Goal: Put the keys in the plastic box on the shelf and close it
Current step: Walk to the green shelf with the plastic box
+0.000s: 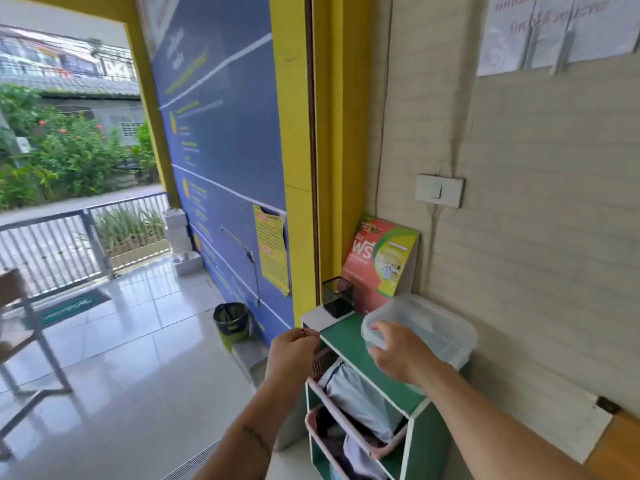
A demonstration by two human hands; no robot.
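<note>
A clear plastic box (pixel 433 327) with its lid on sits on the green top of a small shelf (pixel 349 341) against the wall. My right hand (pixel 398 351) rests on the box's near left corner, fingers curled over the lid's edge. My left hand (pixel 292 351) hovers just left of the shelf, fingers pinched on a small metal ring of the keys (pixel 304 332); the rest of the keys is hidden in my fist.
A dark pen holder (pixel 337 296) and a red-green leaflet stand (pixel 381 265) stand at the shelf's back. Pink baskets (pixel 346 424) with cloth fill the shelf's lower levels. A bin (pixel 231 322) stands on the floor to the left. A chair (pixel 20 341) is far left.
</note>
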